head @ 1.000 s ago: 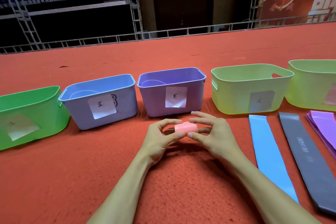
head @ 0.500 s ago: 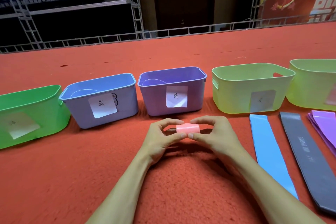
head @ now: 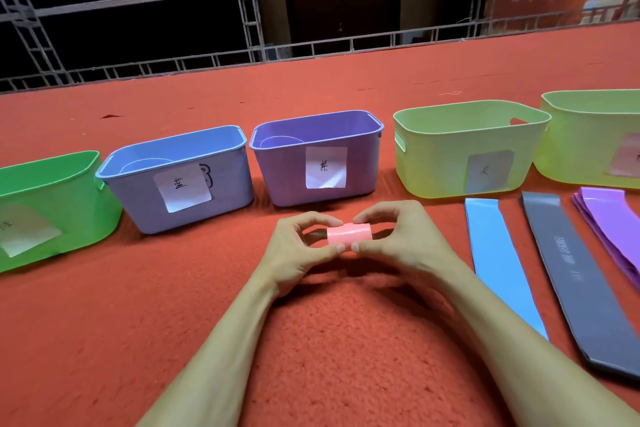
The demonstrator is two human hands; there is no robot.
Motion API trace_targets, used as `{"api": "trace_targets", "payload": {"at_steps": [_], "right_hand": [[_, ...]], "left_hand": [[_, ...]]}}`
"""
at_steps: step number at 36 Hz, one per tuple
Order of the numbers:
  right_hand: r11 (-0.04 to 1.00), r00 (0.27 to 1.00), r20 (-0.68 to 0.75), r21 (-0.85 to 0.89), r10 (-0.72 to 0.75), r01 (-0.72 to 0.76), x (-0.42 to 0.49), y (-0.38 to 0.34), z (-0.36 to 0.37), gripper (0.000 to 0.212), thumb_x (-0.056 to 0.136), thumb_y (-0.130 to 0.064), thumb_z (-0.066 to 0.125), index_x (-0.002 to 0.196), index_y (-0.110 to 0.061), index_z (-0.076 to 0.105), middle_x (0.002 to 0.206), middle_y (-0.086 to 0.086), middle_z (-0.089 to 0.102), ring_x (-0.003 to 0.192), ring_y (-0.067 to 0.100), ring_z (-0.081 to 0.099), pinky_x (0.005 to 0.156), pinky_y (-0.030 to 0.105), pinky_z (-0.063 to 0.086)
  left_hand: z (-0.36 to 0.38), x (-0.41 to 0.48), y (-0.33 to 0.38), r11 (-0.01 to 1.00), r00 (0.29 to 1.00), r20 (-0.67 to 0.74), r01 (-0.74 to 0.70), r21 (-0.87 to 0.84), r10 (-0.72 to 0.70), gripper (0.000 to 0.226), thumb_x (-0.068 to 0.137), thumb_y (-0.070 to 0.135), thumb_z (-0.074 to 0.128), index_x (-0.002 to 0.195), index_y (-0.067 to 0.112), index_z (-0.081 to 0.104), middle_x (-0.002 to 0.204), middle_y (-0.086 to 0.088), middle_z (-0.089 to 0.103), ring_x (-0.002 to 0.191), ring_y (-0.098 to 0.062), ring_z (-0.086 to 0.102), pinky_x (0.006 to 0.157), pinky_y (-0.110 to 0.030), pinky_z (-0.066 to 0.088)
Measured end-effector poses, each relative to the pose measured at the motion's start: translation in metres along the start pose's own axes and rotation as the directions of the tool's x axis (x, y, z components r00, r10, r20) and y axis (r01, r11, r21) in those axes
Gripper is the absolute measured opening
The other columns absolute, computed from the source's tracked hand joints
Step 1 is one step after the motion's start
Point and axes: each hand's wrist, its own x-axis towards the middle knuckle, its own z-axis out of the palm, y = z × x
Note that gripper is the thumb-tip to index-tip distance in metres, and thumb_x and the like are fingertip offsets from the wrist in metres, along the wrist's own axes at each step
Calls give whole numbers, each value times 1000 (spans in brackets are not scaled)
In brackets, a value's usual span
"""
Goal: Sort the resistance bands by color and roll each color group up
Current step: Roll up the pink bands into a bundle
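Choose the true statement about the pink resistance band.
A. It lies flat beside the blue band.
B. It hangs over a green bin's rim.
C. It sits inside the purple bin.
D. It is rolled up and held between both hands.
D: the pink band is a tight roll, pinched by the left hand and the right hand.

**Both hands pinching**

My left hand (head: pixel 298 255) and right hand (head: pixel 407 243) meet in front of me, forearms angled inward. Each pinches one end of the roll (head: pixel 349 234) between thumb and curled fingers, the thumb tips just beside each other on the near side.
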Motion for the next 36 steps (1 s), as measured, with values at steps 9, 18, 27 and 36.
{"api": "trace_targets", "payload": {"at_steps": [9, 18, 27, 36], "right_hand": [[989, 997, 74, -142, 37, -26, 3, 4, -1, 34, 60, -13, 88, 89, -23, 73, 85, -10, 71, 60, -13, 55, 65, 11, 41], [967, 994, 62, -247, 85, -68, -1, 10, -3, 33, 61, -17, 88, 90, -23, 74, 89, -8, 72, 75, 5, 63, 70, 19, 47], [970, 989, 79, -218, 127, -107, -13, 10, -25, 31, 57, -19, 89, 84, -25, 74, 79, -13, 71, 64, -6, 57, 61, 12, 42], [991, 991, -9, 5, 136, -136, -47, -2, -81, 32, 53, -4, 90, 73, -21, 72, 78, -2, 73, 70, 8, 63, 76, 31, 54]], "left_hand": [[0, 1, -2, 998, 999, 36, 5, 61, -7, 33, 60, -4, 82, 86, 11, 69, 87, 7, 72, 86, -13, 68, 79, -25, 54], [10, -2, -3, 991, 997, 67, 18, 136, -27, 32, 60, 2, 80, 86, 15, 67, 85, 8, 71, 82, -12, 67, 79, -26, 54], [26, -7, 9, 983, 988, 135, 50, 176, -74, 33, 66, -9, 78, 89, 13, 66, 88, 4, 70, 84, -12, 67, 80, -26, 54], [71, -3, 59, 970, 967, 254, -54, 235, -7, 33, 64, 5, 77, 94, 12, 67, 89, -1, 70, 84, -5, 63, 85, -20, 49]]}}
